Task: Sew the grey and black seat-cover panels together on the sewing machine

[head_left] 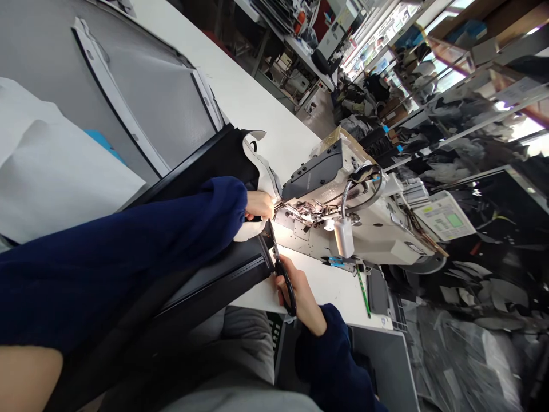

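My right hand [301, 294] is wrapped round the black handles of a pair of scissors [288, 284]. Their blades point up toward my left hand [259, 205], at the edge of the black material. My left hand is closed, pinching the black material [223, 157] near a pale curved strip [262, 169]; its fingertips are partly hidden. A stitched black band [249, 268] runs beneath my left arm. Just right of my left hand is the needle area of a sewing machine [306, 212], lit by a small lamp [343, 237].
Grey mesh panels [167, 109] with white edging and a white sheet [47, 166] lie at the left of the white table [240, 86]. A green pencil [363, 292] rests near the table's right edge. Beyond stand shelves [454, 109] with piled material.
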{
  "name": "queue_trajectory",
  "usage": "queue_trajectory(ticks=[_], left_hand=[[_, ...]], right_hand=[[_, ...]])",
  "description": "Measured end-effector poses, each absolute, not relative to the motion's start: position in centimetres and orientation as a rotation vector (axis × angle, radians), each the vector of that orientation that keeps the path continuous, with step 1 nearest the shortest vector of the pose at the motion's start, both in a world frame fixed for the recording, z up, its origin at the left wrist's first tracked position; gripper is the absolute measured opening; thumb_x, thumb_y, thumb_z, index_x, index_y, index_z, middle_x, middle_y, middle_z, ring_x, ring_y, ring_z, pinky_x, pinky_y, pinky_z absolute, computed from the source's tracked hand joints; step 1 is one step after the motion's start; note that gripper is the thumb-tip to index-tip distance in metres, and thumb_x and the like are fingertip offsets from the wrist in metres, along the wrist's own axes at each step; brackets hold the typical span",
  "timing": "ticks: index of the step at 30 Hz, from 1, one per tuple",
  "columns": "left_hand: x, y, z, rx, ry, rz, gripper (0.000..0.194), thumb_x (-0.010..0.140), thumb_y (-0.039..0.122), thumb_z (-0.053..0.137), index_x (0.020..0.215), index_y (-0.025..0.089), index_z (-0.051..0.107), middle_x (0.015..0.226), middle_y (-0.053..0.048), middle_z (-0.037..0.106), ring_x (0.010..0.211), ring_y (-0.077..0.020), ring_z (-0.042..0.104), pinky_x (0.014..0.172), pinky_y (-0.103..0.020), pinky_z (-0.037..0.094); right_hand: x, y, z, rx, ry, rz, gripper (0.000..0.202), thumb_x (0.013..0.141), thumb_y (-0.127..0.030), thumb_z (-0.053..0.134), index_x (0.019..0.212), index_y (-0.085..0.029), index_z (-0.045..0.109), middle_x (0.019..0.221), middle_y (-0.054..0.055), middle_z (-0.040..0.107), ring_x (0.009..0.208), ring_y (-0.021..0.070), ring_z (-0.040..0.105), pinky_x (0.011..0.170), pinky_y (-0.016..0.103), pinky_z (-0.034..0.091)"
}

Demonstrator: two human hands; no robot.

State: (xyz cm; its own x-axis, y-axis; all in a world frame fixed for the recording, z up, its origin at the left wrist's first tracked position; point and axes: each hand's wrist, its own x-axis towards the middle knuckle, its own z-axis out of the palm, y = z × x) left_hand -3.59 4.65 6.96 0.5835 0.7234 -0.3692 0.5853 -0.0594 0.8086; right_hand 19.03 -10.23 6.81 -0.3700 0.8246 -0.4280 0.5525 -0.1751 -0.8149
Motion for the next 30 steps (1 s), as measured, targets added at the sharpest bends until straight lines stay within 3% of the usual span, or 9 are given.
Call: queue_trajectory(ticks=[9,15,20,25,30], left_hand=[[-3.6,4.7,7.0,1.735,1.076,0.121,0.037,0.067,0.019,0.050,0.098,0.014,0.068,0.055,-0.002,0.055,0.037,-0.0113,0.045,0.040,-0.022,0.032],[-3.7,4.8,7.2,1.744,1.053,0.083,0.037,0.073,0.023,0.050,0.104,0.013,0.066,0.063,-0.006,0.061,0.037,-0.0090,0.043,0.039,-0.021,0.031],[-3.8,4.7,7.6,1.747,1.042,0.063,0.039,0.071,0.018,0.049,0.106,0.012,0.064,0.055,-0.002,0.054,0.037,-0.0085,0.042,0.038,-0.019,0.029],[-3.8,4.7,7.9,1.716,1.044,0.041,0.041,0.070,0.014,0.048,0.108,0.011,0.064,0.054,-0.001,0.051,0.037,-0.0089,0.042,0.038,-0.019,0.030],[-3.8,4.6,8.0,1.699,1.046,0.036,0.042,0.070,0.013,0.047,0.108,0.011,0.063,0.054,0.000,0.050,0.038,-0.0091,0.043,0.038,-0.019,0.029]], right_hand=[[19.7,-10.4,5.9,-1.573,-1.898,1.528,0.046,0.090,-0.042,0.046,0.131,-0.023,0.040,0.076,-0.002,0.062,0.037,0.0076,0.044,0.037,0.022,0.039],[19.3,-10.7,7.3,-1.620,-2.204,1.328,0.046,0.089,-0.025,0.045,0.133,-0.023,0.034,0.076,-0.002,0.065,0.053,0.0120,0.056,0.056,0.024,0.045],[18.2,-10.3,7.8,-1.626,-2.324,1.190,0.041,0.089,-0.026,0.047,0.129,-0.022,0.037,0.077,-0.001,0.066,0.066,0.0157,0.060,0.065,0.026,0.043],[17.1,-9.4,8.4,-1.690,-2.458,0.993,0.039,0.089,-0.034,0.049,0.125,-0.019,0.041,0.081,0.002,0.066,0.072,0.0199,0.061,0.065,0.027,0.038],[17.6,-9.7,7.3,-1.627,-2.372,1.056,0.036,0.092,-0.032,0.042,0.126,-0.020,0.040,0.084,0.003,0.068,0.074,0.0203,0.062,0.068,0.028,0.040]])
